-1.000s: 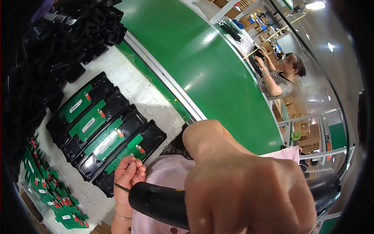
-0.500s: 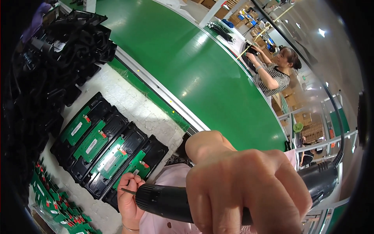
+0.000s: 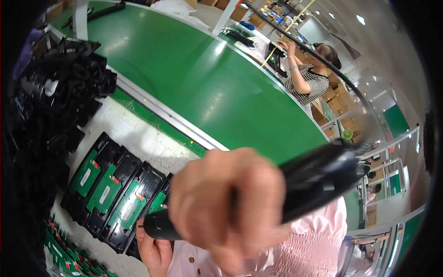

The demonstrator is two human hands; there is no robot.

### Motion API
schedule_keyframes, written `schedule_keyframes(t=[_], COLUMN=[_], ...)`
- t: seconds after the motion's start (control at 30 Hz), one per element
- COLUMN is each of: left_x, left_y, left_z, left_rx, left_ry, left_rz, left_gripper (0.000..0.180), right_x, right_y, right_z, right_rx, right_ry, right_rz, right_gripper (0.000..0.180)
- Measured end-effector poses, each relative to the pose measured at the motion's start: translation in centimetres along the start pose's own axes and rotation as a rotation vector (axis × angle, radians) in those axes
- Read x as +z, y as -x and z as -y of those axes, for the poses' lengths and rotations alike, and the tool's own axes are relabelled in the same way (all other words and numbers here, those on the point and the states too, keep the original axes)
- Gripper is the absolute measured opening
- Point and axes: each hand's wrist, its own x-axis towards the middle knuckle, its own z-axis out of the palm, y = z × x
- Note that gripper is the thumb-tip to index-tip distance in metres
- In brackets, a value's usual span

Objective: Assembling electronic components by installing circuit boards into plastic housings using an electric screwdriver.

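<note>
A black electric screwdriver (image 3: pixel 318 177) lies slantwise close before me, its cord end up at the right and its nose at the lower left. Wrapped round its body is my right hand (image 3: pixel 226 198), smeared by motion. My left hand (image 3: pixel 156 254) is at the screwdriver's nose, with the fingertips drawn together by the short bit; whatever they pinch is hidden or too small to make out. Beyond it, several black plastic housings (image 3: pixel 94 203) lie side by side, each carrying a green circuit board (image 3: pixel 105 196) with a red connector. The nose partly covers the nearest housing.
Loose green circuit boards (image 3: pixel 69 254) are heaped at the lower left. Above them rises a large pile of black plastic parts (image 3: pixel 55 97). A green conveyor belt (image 3: pixel 184 83) with a metal rail (image 3: pixel 166 117) runs past the white worktop (image 3: pixel 127 124). A co-worker (image 3: pixel 311 78) handles parts across the belt.
My right hand and the screwdriver have shifted left, and the tool's rear end has swung upward. My left hand has moved slightly down and left with the nose. The whole view has shifted.
</note>
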Motion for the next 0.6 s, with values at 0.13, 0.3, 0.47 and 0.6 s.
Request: schedule_keyframes(t=[0.13, 0.3, 0.47, 0.6], left_x=[-0.1, 0.9, 1.3, 1.5], left_y=[0.8, 0.6, 0.3, 0.1], left_z=[0.3, -1.1, -1.2, -1.1], left_rx=[0.22, -0.096, -0.095, -0.083], left_ry=[-0.265, 0.195, 0.194, 0.246], left_rz=[0.001, 0.044, 0.107, 0.033], left_gripper=[0.034, 0.024, 0.023, 0.024], right_x=[0.0, -0.8, -0.8, -1.3], right_y=[2.0, 3.1, 3.0, 3.0], right_z=[-0.9, -0.5, 0.3, -0.3], right_rx=[0.16, 0.339, 0.423, 0.305], right_ry=[0.139, 0.039, 0.045, 0.075], right_rz=[-0.16, -0.164, -0.159, -0.129], right_gripper=[0.023, 0.025, 0.025, 0.025])
